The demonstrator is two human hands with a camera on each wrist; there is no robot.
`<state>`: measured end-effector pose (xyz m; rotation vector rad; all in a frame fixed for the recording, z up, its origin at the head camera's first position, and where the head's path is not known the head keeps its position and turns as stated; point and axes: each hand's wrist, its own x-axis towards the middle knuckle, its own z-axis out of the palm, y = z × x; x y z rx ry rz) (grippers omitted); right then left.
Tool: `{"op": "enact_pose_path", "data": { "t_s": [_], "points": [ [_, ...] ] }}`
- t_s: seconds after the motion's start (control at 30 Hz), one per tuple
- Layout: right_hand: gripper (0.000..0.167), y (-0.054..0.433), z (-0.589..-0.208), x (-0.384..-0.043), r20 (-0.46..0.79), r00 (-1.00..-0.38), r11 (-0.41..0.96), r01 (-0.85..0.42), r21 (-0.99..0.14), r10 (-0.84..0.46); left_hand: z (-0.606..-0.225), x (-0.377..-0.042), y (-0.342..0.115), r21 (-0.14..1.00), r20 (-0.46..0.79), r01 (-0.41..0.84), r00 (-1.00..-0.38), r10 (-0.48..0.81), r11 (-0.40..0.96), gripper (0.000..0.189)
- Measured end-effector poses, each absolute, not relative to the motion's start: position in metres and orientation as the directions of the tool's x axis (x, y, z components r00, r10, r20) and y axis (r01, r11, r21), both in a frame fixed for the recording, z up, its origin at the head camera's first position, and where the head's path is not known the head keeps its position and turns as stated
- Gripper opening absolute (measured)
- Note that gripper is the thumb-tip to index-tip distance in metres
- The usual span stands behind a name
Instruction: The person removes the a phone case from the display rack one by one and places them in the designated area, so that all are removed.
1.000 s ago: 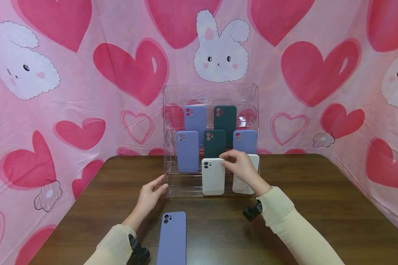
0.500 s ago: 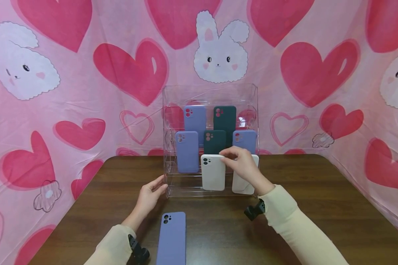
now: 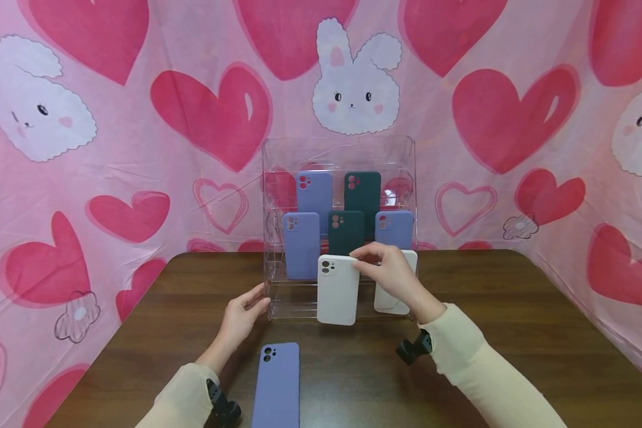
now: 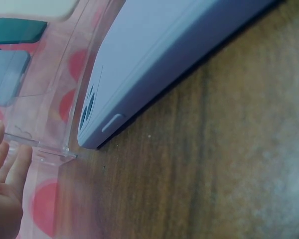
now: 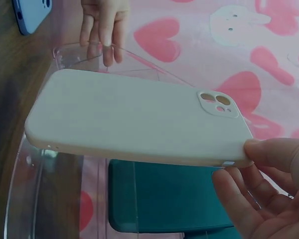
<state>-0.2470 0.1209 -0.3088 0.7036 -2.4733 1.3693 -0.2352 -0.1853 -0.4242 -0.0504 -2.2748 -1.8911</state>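
Observation:
The right hand (image 3: 390, 270) pinches the top right corner of a white phone case (image 3: 338, 291) between thumb and fingers. Upright, the case hangs in front of the lowest tier of a clear display rack (image 3: 294, 312). In the right wrist view the white phone case (image 5: 134, 119) has a camera cutout near the thumb. At the rack's lower left side, the left hand (image 3: 242, 315) touches the panel with fairly straight fingers. The left wrist view shows the left hand (image 4: 7, 189) at the rack's edge. A lavender phone case (image 3: 276, 383) lies flat on the table, nearer the person.
Another white phone case (image 3: 393, 294) stands at the lowest tier's right, partly behind the right hand. Lavender cases (image 3: 302, 246) and dark green cases (image 3: 362, 196) stand in higher tiers. The brown wooden table (image 3: 487, 356) meets a pink heart-and-rabbit cloth (image 3: 208, 35) behind.
The right hand lifts the white phone case slightly, then brings it out of the lowest tier, down, left and nearer the camera. The left hand stays at the rack's side.

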Motion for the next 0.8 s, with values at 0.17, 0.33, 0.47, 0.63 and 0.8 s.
{"op": "enact_pose_path", "data": {
  "t_s": [0.17, 0.33, 0.47, 0.63, 0.8],
  "points": [
    [0.020, 0.121, -0.316, -0.246, 0.373, -0.869, 0.401, -0.484, -0.777, -0.327, -0.425, -0.235, -0.185, 0.971, 0.166, 0.147, -0.982, -0.089, 0.191, 0.043],
    [0.020, 0.120, -0.323, -0.245, 0.311, -0.881, 0.349, -0.435, -0.830, -0.357, -0.424, -0.235, -0.185, 0.970, 0.177, 0.158, -0.980, -0.090, 0.184, 0.043],
    [0.020, 0.120, -0.330, -0.243, 0.274, -0.874, 0.320, -0.413, -0.853, -0.401, -0.425, -0.235, -0.185, 0.969, 0.171, 0.151, -0.981, -0.094, 0.193, 0.044],
    [0.020, 0.119, -0.341, -0.239, 0.208, -0.866, 0.276, -0.360, -0.891, -0.455, -0.424, -0.235, -0.185, 0.970, 0.173, 0.154, -0.981, -0.090, 0.189, 0.044],
    [0.020, 0.118, -0.354, -0.237, 0.119, -0.858, 0.249, -0.274, -0.929, -0.500, -0.425, -0.235, -0.186, 0.969, 0.174, 0.156, -0.981, -0.082, 0.193, 0.043]
  ]
}}
